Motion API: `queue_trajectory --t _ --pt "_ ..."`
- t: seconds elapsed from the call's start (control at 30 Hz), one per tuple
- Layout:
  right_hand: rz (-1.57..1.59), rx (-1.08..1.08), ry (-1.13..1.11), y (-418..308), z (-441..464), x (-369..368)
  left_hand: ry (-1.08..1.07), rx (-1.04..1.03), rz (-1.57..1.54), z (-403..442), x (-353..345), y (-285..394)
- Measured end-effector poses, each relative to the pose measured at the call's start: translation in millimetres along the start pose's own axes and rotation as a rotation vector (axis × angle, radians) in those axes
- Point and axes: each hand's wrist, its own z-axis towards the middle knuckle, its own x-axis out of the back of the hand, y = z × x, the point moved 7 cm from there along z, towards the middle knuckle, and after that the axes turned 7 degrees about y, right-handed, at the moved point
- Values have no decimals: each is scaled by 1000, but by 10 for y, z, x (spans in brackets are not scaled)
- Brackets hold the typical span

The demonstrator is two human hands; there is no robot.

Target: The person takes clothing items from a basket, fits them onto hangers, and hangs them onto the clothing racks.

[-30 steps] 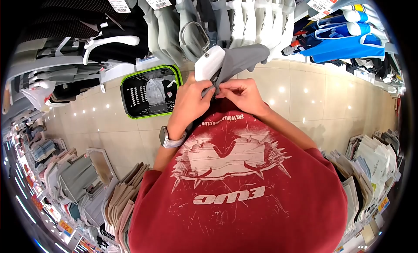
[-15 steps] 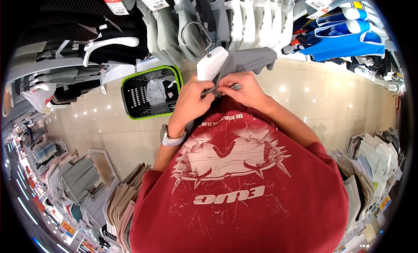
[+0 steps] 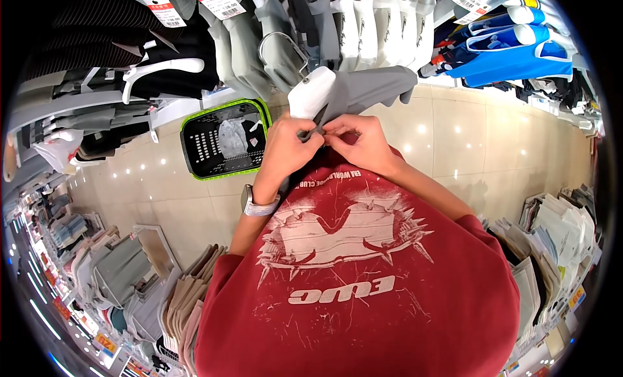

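A grey garment (image 3: 371, 89) hangs on a white hanger (image 3: 311, 93) with a metal hook, in front of my chest. My left hand (image 3: 290, 147) wears a watch at the wrist and pinches the garment's edge just below the hanger. Close beside it, my right hand (image 3: 361, 142) pinches the same grey cloth, its fingertips almost touching those of my left hand. The fingers hide the detail of the cloth between them.
A black basket with a green rim (image 3: 187, 175) stands on the tiled floor, with light cloth inside. Racks of grey and white clothes (image 3: 383, 30) run along the top. Blue garments (image 3: 513, 64) hang at upper right. More clothes (image 3: 188, 283) flank me below.
The loose part of the grey garment has shifted slightly right. My right hand's fingers have changed their bend, and both hands stay on the cloth.
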Motion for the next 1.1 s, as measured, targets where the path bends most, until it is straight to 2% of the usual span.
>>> queue_trajectory --t 0.1,0.23,0.3,0.4,0.47,0.63,0.87,1.1 --pt "72 -107 -11 43 -15 -20 -38 -14 4 13 -28 -54" --pt "-19 -104 -25 -13 68 53 -19 9 -25 4 -31 -48" --pt "-238 232 -80 -207 117 66 5 -14 -26 3 -20 -30" --pt "-281 329 -165 -302 161 82 33 -47 -42 -1 -3 -19" --pt "-309 337 -203 -342 186 101 -22 -90 -20 1 -26 2" --pt "-344 424 -386 -366 245 65 -86 -56 -35 15 -67 33" --pt "-348 463 -443 -405 289 22 -153 -52 -2 14 -86 64" --pt "-418 375 -341 -369 232 -1 -121 -67 17 7 -77 34"
